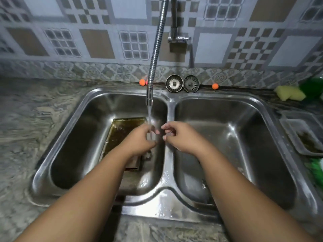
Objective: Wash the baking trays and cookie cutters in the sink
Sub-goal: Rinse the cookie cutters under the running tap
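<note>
Presently, rinsing: left hand (139, 139) and right hand (180, 137) curl their fingers under the stream (149, 117), contents unclear; next, probably scrub the baking tray (122, 131) beneath the left fingers.

Left hand (139, 138) and right hand (180, 137), both bare, with short rounded fingernails (163, 127) showing on the right. Behind the hands, the left forearm (90, 186) and right forearm (232, 186) are smooth and uncovered along their whole visible length, widening steadily away from the wrists

Left hand (139, 140) sits under the faucet (150, 96) stream, right hand (180, 137) just beside, above a baking tray (122, 130) in the sink (167, 172).
</note>
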